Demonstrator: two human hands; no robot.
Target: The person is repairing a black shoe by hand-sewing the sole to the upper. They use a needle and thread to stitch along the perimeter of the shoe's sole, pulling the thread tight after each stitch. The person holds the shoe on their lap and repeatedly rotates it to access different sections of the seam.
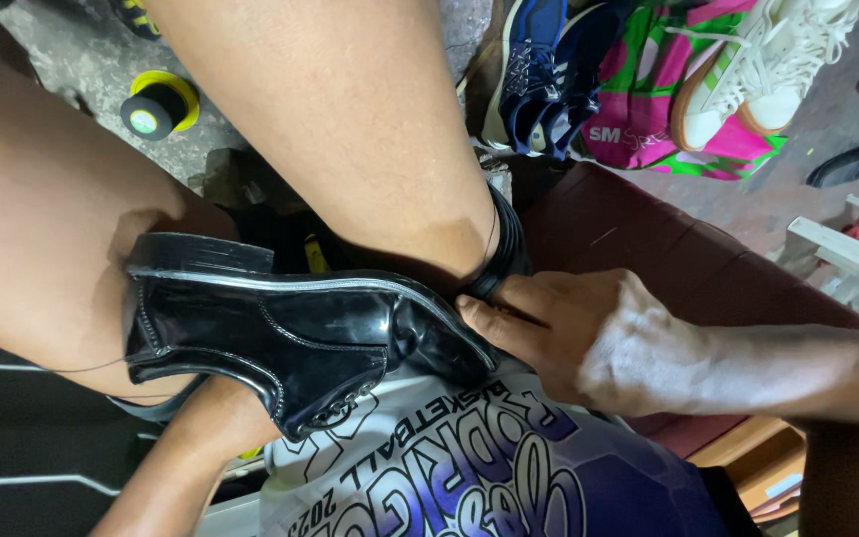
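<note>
A glossy black leather shoe [290,333] lies on its side across my lap, clamped between my bare legs, heel to the left and toe to the right. My right hand [569,338] reaches in from the right, its fingertips curled against the toe at the sole's edge. My left hand [226,413] comes up from below and goes under the shoe; only the wrist and forearm show, the fingers are hidden. A thin thread [82,368] trails off the heel side. Black bands [504,249] circle the leg just above the toe.
A black thread spool with a yellow rim [156,107] stands on the concrete floor at upper left. Blue sneakers [539,70], a white sneaker [768,60] and a pink-and-green bag [648,119] lie beyond a dark red bench [628,234]. A white plastic chair [847,259] stands at right.
</note>
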